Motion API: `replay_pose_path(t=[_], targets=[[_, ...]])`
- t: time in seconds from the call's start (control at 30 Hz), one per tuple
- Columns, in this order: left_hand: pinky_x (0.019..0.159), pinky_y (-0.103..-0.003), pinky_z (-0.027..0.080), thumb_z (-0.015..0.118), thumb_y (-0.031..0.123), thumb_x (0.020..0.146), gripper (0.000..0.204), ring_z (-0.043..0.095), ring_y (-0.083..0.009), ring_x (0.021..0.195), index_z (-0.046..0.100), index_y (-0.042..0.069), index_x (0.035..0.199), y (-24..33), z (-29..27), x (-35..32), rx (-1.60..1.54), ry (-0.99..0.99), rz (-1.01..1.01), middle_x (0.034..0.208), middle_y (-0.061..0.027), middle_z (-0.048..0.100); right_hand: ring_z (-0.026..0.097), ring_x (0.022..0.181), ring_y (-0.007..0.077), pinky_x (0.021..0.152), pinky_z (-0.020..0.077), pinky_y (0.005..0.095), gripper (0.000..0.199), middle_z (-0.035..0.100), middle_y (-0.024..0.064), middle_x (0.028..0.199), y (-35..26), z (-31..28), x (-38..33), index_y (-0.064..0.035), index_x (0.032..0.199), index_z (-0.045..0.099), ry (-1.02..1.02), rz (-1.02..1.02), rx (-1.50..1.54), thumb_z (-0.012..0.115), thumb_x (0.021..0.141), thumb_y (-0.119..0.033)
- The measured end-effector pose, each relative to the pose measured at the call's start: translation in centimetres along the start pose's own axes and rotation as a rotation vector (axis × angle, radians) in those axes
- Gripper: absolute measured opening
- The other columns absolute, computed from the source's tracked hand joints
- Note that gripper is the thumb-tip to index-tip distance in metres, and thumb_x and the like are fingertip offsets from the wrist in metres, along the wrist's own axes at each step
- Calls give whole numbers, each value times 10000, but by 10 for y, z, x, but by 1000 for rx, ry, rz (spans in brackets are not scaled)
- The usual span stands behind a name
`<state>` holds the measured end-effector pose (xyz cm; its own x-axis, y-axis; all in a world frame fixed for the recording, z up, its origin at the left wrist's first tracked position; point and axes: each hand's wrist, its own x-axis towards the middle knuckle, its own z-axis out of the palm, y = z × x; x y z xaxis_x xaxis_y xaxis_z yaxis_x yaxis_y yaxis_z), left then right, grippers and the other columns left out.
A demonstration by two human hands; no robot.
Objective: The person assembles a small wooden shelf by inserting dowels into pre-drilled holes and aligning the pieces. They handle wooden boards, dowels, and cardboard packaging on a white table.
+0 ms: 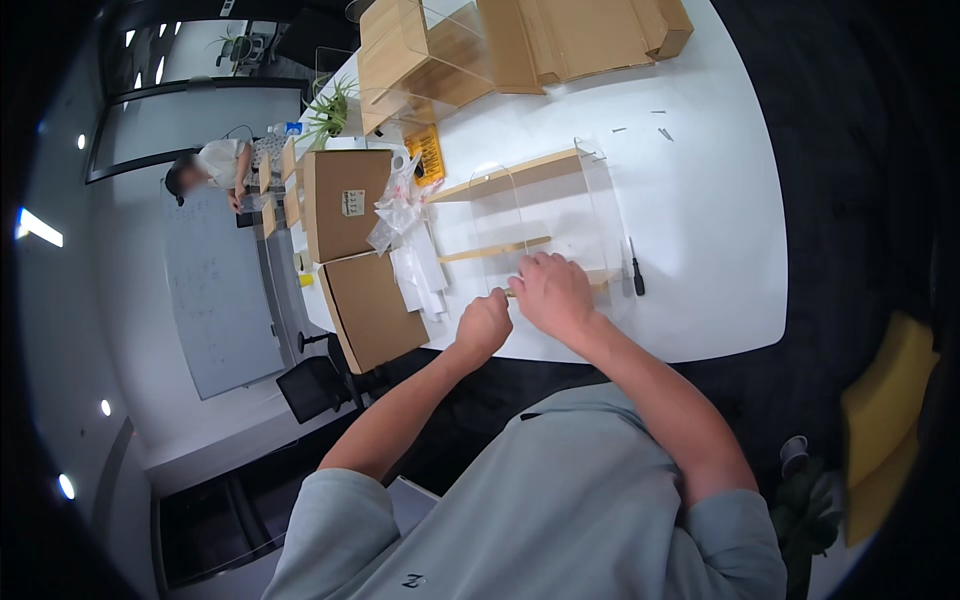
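Observation:
In front of me on the white table stands a partly assembled shelf of clear acrylic panels (497, 222) and light wooden boards. One long wooden board (530, 174) runs along its far side, and a narrower wooden strip (492, 251) crosses the middle. My right hand (556, 296) is closed over the nearest wooden board (604, 278), its fingers bent at the clear panel's edge. Close beside it, my left hand (484, 323) is curled into a fist near that board's left end. What its fingers pinch is hidden. A black screwdriver (638, 272) lies right of the shelf.
Small metal pieces (664, 133) lie at the far right. Left of the shelf are clear plastic bags (402, 208), a yellow packet (426, 156) and an open cardboard box (372, 310). Another wood-and-acrylic shelf (400, 50) stands behind, near a plant (328, 112). A person (222, 165) works farther left.

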<state>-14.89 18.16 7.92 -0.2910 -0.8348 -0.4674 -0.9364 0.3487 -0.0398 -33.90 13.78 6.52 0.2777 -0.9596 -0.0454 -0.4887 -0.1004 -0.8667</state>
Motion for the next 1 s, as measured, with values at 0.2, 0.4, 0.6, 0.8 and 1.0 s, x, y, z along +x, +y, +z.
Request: replay_pose_path(t=[0.2,0.4,0.6,0.8,1.0], targets=[[416,-382,519,591,98,866,88,627,-227,485,530,51,907,-39,1,2,377,-3,429,617,-48,580,568,628,343,587,449,385,234,531,152,659,-148,-146,-40,2,762,548,-252,-331,1113,637,941,-118],[408,-369,495,586,98,886,66,639,-225,508,534,67,912,-47,-14,16,383,-10,532,628,-44,595,512,553,243,534,413,376,250,551,151,633,-205,-213,-78,7,697,552,-718,-752,1805,653,865,-148],[487,-438,525,554,108,914,77,667,-294,570,541,57,970,-37,-22,8,281,-94,376,668,-82,638,510,558,166,536,411,342,326,574,96,631,-211,-215,-75,6,721,581,-1216,-823,2010,648,952,-212],[504,-441,535,536,107,910,56,683,-303,596,547,59,936,-31,-26,9,234,-110,323,689,-97,661,520,609,99,553,420,311,342,595,30,656,-212,-206,-82,4,767,620,-1526,-798,2119,652,984,-258],[518,-455,530,525,117,920,72,690,-306,631,550,59,954,-33,-28,6,285,-118,327,716,-100,669,563,628,162,585,447,313,340,634,41,686,-210,-198,-71,-3,812,659,-1171,-867,1867,669,982,-297]])
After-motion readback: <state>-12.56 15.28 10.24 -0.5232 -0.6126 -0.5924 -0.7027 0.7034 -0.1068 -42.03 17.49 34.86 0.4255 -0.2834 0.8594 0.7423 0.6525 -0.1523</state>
